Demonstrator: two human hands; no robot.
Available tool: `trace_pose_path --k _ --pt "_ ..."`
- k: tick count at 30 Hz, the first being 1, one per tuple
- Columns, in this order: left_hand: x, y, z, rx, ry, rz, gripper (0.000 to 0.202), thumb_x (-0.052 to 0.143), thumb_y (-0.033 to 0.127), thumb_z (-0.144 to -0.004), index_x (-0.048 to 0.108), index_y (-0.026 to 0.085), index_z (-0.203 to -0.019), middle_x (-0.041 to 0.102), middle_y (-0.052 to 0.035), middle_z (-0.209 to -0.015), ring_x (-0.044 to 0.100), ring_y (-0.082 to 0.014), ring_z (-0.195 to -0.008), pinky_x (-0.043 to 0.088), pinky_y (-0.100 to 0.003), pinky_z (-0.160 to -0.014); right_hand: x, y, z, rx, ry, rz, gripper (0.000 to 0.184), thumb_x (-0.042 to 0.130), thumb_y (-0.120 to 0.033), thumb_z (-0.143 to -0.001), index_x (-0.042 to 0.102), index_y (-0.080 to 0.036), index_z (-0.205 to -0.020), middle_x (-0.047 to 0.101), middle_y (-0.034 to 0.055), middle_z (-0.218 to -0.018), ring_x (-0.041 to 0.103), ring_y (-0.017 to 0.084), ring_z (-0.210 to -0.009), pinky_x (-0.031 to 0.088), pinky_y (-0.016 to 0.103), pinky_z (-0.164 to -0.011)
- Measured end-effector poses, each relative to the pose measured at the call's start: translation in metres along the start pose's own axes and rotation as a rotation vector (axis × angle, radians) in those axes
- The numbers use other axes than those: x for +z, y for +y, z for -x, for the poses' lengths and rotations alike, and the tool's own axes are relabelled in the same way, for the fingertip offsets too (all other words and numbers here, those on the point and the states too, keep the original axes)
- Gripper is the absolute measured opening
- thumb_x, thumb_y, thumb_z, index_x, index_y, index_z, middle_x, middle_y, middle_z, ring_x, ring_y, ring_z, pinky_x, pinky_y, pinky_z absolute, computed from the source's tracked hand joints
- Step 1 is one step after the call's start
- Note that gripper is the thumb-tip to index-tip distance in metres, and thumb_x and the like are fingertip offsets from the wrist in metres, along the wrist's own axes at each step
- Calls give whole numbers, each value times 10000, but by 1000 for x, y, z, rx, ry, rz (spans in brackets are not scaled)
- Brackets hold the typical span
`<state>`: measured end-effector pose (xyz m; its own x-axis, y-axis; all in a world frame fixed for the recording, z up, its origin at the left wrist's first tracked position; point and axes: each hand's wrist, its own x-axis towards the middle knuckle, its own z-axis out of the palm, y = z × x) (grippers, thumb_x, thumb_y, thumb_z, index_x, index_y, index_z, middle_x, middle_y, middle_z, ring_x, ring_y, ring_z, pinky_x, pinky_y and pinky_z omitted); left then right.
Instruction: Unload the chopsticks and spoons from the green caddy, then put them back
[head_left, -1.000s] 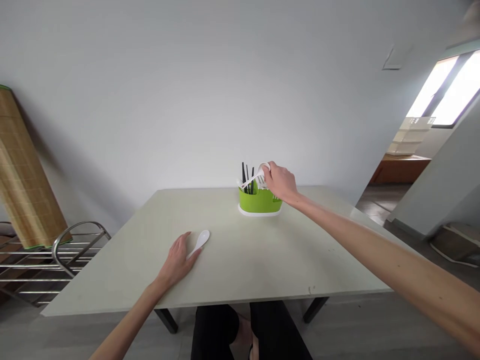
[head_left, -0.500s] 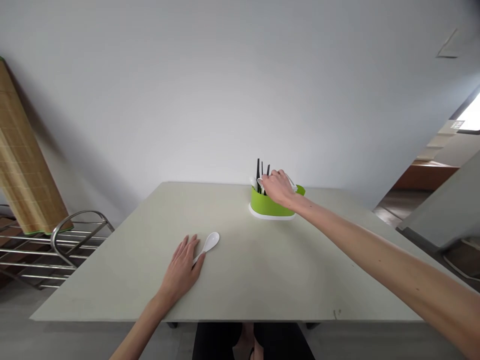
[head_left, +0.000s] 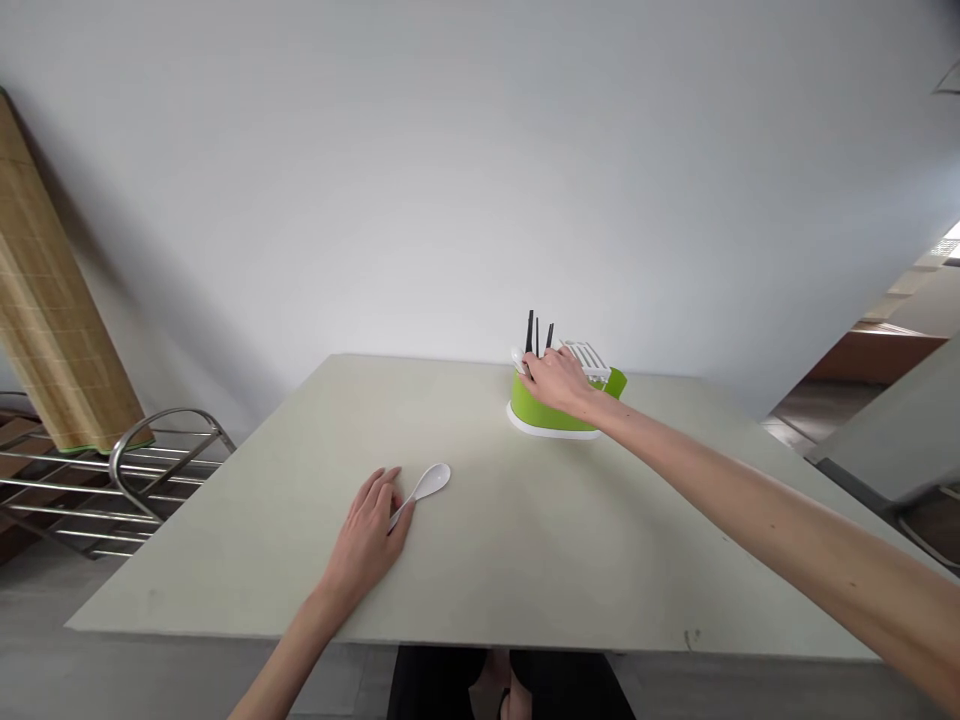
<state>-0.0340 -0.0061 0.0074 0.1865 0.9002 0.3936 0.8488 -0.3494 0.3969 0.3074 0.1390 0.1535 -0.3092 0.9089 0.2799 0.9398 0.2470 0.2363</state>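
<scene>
A green cutlery holder [head_left: 550, 412] with a white base stands at the far side of the pale table [head_left: 525, 540]. Black chopsticks [head_left: 531, 332] and a white spoon stick up from it. My right hand [head_left: 556, 381] reaches into its top, fingers curled over the rim; what they hold is hidden. My left hand [head_left: 370, 534] lies flat on the table nearer to me, fingers stretched out over the handle of a white spoon [head_left: 427, 485] whose bowl points away to the right.
A metal rack [head_left: 112, 480] stands to the left of the table, with a rolled bamboo mat [head_left: 45, 310] leaning on the wall behind it. My dark-clad legs [head_left: 510, 685] show under the near edge. A doorway opens at the far right.
My right hand carried a white spoon above the holder a second ago; it has since dropped onto the holder's top. The left hand has stayed on the spoon's handle. The view shifted left.
</scene>
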Motion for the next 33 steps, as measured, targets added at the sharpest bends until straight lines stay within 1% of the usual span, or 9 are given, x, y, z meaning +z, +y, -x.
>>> trace_pose_path --k 4,7,9,12,14,19,23,28,33 --pt "-3 1 -1 10 31 1 354 441 504 -1057 493 248 -817 638 -122 -1454 501 -348 -1440 480 -568 -1126 -15 4 23 35 47 -157 367 478 -275 -1060 600 -136 -1377 790 125 -953 694 314 -1036 415 407 -959" --pt "-8 9 -4 23 37 60 360 443 507 -1050 536 244 -823 678 -118 -1367 571 -335 -1335 500 -545 -1090 -25 -1 58 34 1 -457 308 487 -242 -1037 644 -201 -1300 794 71 -994 717 248 -970 487 347 -878" --pt "-10 22 -7 12 42 126 359 443 507 -1049 580 246 -844 714 -107 -1271 615 -314 -1245 517 -518 -1064 -28 -11 86 -41 -123 -693 292 515 -316 -1039 657 -222 -1276 789 57 -1061 732 210 -930 528 309 -819" --pt "-6 56 -12 -31 42 262 369 433 515 -1059 631 256 -887 737 -94 -1195 634 -296 -1185 536 -481 -1037 -27 -32 123 -127 -284 -928 535 611 -514 -992 554 -252 -1454 740 90 -1264 746 226 -946 580 337 -792" --pt "-2 81 -18 -37 36 357 377 436 536 -1059 640 261 -901 735 -94 -1197 626 -298 -1193 551 -459 -1006 -27 -45 141 -126 -328 -1038 568 608 -567 -983 536 -289 -1473 730 86 -1291 753 257 -946 593 376 -787" --pt "2 131 -35 45 14 509 368 450 543 -1060 631 258 -914 726 -93 -1162 631 -272 -1154 546 -398 -954 -33 -55 152 -28 -299 -1275 276 495 -542 -1048 625 -328 -1165 775 34 -1004 754 257 -801 583 412 -763" --pt "-1 148 -47 135 -24 544 371 441 531 -1068 630 252 -915 725 -86 -1074 642 -247 -1051 524 -382 -958 -38 -47 144 72 -160 -1346 301 506 -584 -1021 568 -304 -931 744 9 -861 709 235 -709 574 409 -696" --pt "5 144 -58 141 -80 542 411 409 548 -1075 665 247 -960 725 -74 -1039 648 -233 -994 525 -361 -913 -44 -32 133 49 -40 -1212 384 433 -556 -1048 564 -284 -812 724 14 -772 659 212 -629 539 384 -657" --pt "17 93 -77 18 -61 454 467 415 578 -1042 733 236 -1056 757 -94 -1161 676 -260 -1087 534 -392 -973 -57 7 100 166 163 -891 323 430 -414 -1075 606 -251 -860 766 41 -805 689 224 -691 493 346 -702"
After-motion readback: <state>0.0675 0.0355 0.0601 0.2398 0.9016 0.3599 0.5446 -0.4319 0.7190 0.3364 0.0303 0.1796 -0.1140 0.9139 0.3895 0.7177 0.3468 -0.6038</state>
